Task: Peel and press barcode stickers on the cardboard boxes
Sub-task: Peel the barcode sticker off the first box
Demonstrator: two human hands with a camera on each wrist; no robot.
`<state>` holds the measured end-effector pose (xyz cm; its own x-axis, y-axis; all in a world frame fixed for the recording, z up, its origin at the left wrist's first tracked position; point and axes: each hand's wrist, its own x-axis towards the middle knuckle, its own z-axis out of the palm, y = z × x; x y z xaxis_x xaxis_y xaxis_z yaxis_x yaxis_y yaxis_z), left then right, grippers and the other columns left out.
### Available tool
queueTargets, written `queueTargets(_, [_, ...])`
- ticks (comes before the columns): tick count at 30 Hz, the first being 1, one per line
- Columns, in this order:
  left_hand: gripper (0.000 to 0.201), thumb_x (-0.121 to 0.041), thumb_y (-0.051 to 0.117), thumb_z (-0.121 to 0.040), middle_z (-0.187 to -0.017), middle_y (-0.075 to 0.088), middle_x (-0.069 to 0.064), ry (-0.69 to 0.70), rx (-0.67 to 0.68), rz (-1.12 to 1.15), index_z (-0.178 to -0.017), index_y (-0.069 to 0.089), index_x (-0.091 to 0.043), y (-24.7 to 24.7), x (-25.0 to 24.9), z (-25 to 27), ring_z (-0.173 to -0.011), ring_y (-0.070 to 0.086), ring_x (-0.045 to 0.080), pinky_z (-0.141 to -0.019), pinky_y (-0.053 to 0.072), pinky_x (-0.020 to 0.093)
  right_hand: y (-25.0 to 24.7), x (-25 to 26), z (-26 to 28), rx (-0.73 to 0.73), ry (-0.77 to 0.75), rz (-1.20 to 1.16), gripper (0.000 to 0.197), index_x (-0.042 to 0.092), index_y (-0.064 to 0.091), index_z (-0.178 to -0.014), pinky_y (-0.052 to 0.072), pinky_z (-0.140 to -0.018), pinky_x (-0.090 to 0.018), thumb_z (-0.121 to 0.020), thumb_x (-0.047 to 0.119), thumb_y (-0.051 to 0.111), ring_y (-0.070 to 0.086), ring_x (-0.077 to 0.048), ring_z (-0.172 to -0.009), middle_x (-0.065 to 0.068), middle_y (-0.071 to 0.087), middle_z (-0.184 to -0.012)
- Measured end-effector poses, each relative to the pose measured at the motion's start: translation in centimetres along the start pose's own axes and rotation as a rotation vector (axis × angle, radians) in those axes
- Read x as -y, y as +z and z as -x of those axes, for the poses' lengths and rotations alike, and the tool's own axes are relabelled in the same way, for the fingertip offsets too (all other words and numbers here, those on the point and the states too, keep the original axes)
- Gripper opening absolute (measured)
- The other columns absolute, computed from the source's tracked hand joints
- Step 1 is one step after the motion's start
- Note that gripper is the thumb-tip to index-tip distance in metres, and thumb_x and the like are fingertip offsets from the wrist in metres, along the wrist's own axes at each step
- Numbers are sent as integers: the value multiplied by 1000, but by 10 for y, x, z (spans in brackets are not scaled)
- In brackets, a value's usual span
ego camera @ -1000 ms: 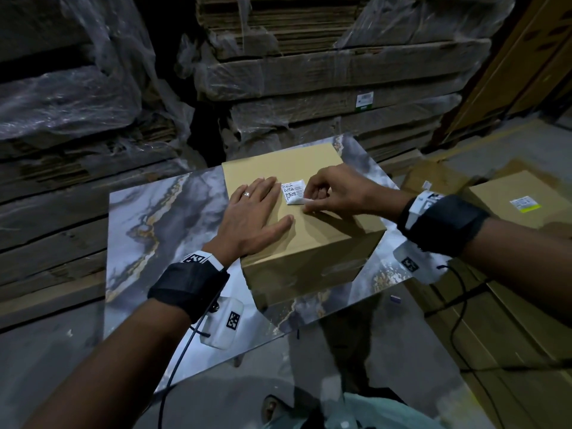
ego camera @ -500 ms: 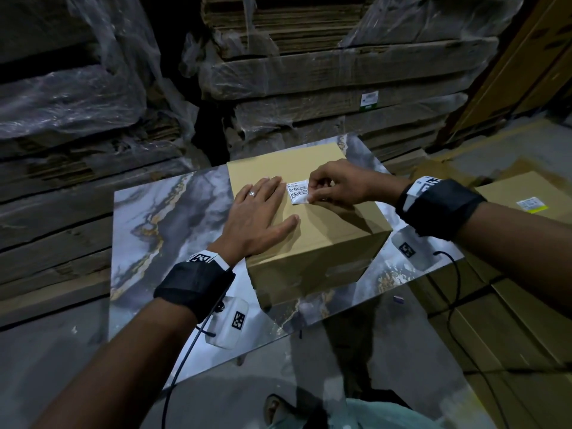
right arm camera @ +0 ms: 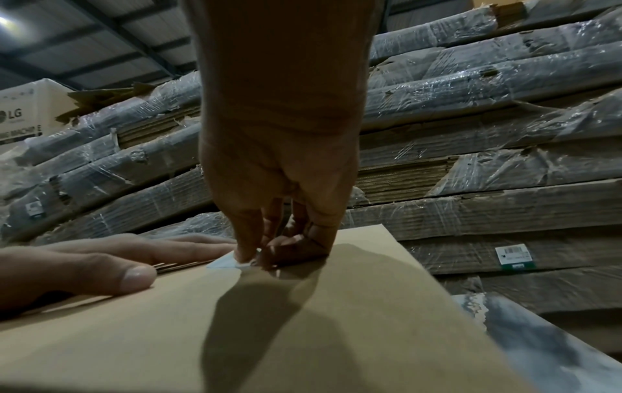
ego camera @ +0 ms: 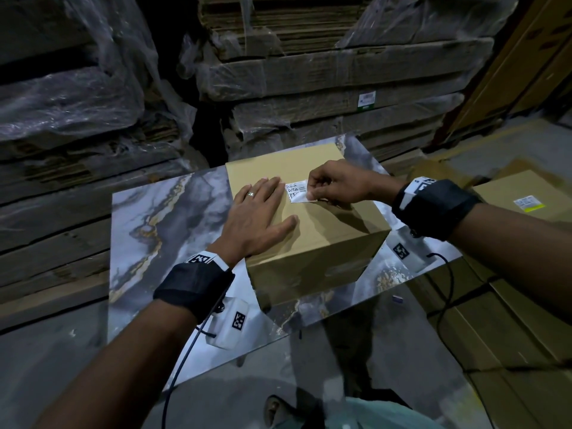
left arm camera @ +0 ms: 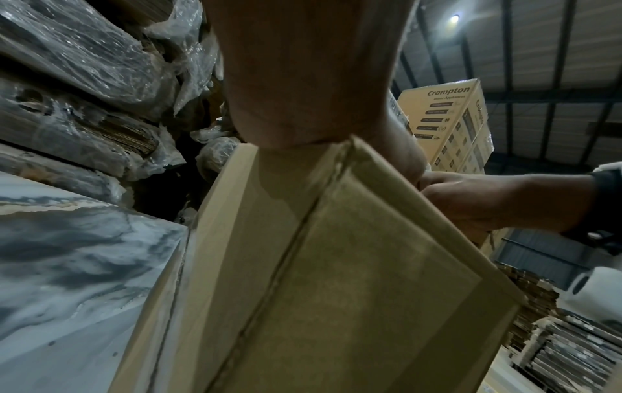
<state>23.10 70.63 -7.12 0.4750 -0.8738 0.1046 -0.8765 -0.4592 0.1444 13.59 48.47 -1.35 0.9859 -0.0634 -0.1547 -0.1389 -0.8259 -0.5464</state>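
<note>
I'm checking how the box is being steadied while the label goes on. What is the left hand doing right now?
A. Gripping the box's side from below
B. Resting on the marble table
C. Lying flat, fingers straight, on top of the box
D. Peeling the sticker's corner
C: the left hand lies flat on the cardboard box top, while the right hand pinches the barcode sticker.

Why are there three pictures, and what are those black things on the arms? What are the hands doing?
No machine here: a person wears three cameras. The big picture comes from the head; the black wrist bands carry the other two, looking along each hand. A cardboard box sits on a marble-patterned table. The left hand lies flat on the box, keeping it steady. The right hand pinches a white barcode sticker on the box top. Behind stand stacks of wrapped cardboard.
</note>
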Motion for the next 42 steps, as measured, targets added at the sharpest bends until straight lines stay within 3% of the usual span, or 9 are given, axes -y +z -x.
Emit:
queueTargets(3, [94,-74,13,-85,-168,19,0,4,-6,-2,-160,25,-18,0,1,0,-154,14,18,-124,7,41,6,-2,4,-48,6,-28,11,21,68,-86,48,-59,-27,-97,22,70,59,-7,-59,6,66,-69])
queueTargets(8, [93,-74,14,-86,-168,18,0,5,-6,3,-160,24,-18,1,1,0,-154,14,18,-124,7,41,15,-1,7,-164,41,-44,14,18,69,-81,43,-62,-24,-95,18,69,55,4,-58,11,63,-66])
queueTargets(12, [95,-75,13,-85,-168,18,-1,-1,-9,5,-160,24,-19,0,1,0,-154,13,17,-124,7,41,22,0,10,-238,36,-20,15,11,71,-84,44,-63,-31,-95,19,66,56,-6,-65,9,64,-69])
queueTargets(16, [96,-75,15,-85,-167,22,2,-2,-35,10,-160,25,-15,1,2,1,-153,18,19,-123,10,41,19,-1,14,-228,-16,-69,15,18,65,-86,47,-61,-39,-98,22,57,58,-10,-68,7,65,-76])
queueTargets(19, [95,-75,18,-87,-166,24,3,0,-50,17,-159,25,-14,2,2,0,-152,21,20,-123,12,42,14,3,16,-217,-50,-123,19,19,62,-103,55,-64,-40,-101,32,49,62,-16,-78,-1,66,-92])
queueTargets(24, [88,-74,25,-92,-164,28,3,9,-87,40,-159,26,-17,4,2,1,-151,23,20,-124,14,43,25,22,0,-164,-202,164,51,16,60,-132,50,-79,-34,-91,44,70,60,-18,-95,-4,69,-111])
queueTargets(32, [92,-76,22,-90,-166,24,2,-5,-70,25,-159,28,-16,9,5,-1,-153,18,18,-125,11,41,21,35,-7,-95,-45,83,8,20,75,-94,42,-64,-23,-90,26,73,59,-4,-71,7,68,-77])
queueTargets(38, [95,-77,18,-88,-166,25,1,4,-77,14,-159,28,-16,9,6,-1,-152,20,19,-124,12,42,26,33,-5,-212,54,47,14,15,73,-82,40,-59,-21,-90,26,74,57,0,-65,10,65,-69])
queueTargets(42, [96,-78,18,-87,-166,24,1,5,-76,25,-159,27,-16,9,6,-1,-153,19,18,-124,11,41,37,29,3,-308,-8,13,15,15,71,-83,38,-55,-11,-92,26,73,57,-2,-64,8,65,-70])
